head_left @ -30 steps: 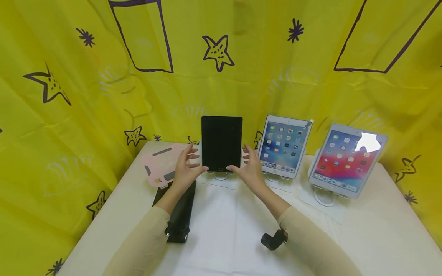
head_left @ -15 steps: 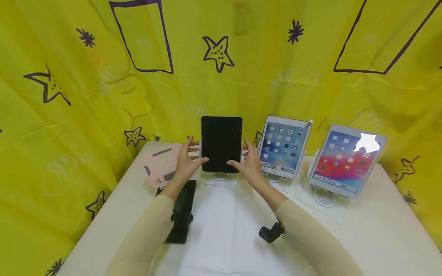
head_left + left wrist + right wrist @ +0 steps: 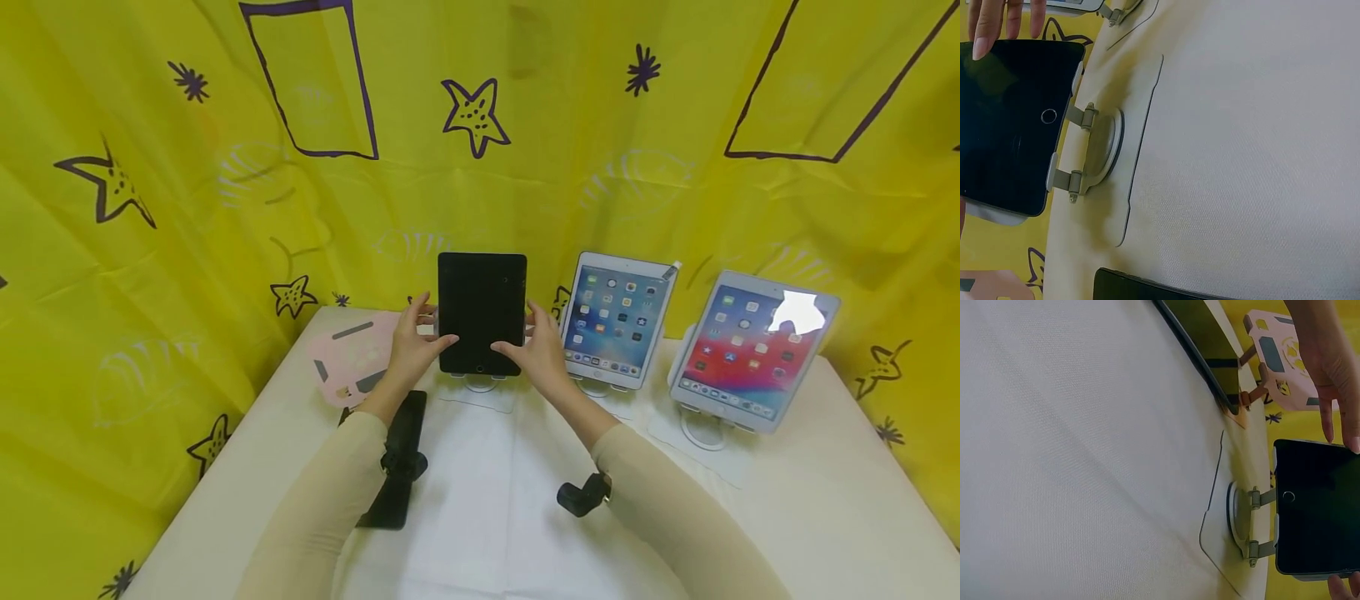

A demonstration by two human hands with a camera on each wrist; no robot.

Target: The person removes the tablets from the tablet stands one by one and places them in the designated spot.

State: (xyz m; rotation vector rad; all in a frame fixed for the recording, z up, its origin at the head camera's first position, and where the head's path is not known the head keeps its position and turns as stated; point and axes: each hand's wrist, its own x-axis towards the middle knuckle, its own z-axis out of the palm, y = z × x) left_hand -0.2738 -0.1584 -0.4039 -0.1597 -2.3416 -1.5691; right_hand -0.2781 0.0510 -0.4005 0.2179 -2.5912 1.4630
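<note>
A black tablet [image 3: 482, 308] with a dark screen stands upright on a small white stand [image 3: 1100, 147] at the middle back. My left hand [image 3: 411, 346] grips its left edge, thumb over the front face and fingers along the side. On the opposite edge my right hand [image 3: 538, 350] does the same, its thumb [image 3: 982, 47] lying over the screen's border in the left wrist view. Both thumbs sit low on the screen, near the home button. The fingertips behind the tablet are partly hidden.
A pink case [image 3: 352, 354] stands at the back left on a holder, a black tablet-like slab [image 3: 397, 475] before it, partly under my left arm. To the right, two lit white tablets [image 3: 618, 321] [image 3: 757, 346] stand on stands. A yellow curtain [image 3: 480, 192] hangs behind the table.
Both hands have moved inward and slightly up, closing on the black tablet's sides. The tablet has stayed in place on its stand.
</note>
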